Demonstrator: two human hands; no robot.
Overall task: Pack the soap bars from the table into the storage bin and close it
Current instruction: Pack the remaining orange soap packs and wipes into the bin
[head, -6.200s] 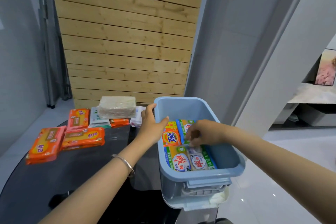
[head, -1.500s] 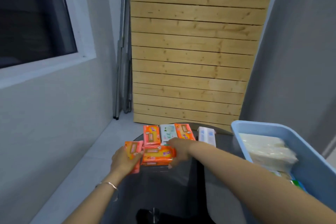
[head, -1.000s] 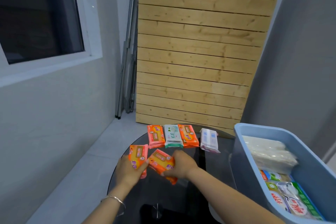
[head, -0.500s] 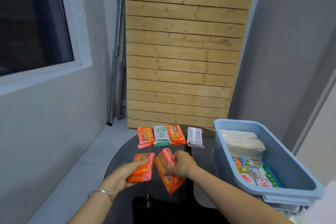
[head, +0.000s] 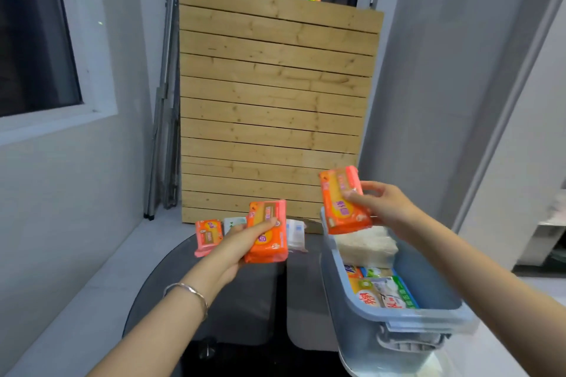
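Wooden slat panel (head: 272, 101) behind table (head: 245, 300); pale wrapped block (head: 364, 246) in bin (head: 428, 285).

The storage bin (head: 332, 285) has room at right; a pale block (head: 366, 246) fills its far end.

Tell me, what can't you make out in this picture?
All head view:
- Green-white bar on the table: mostly hidden behind the orange bar in the left hand.
- Floor at the far end of the bin: covered by a pale wrapped block.
- Base of the bin and any lid: cut off by the bottom edge.
- Wrapper print: blurred.
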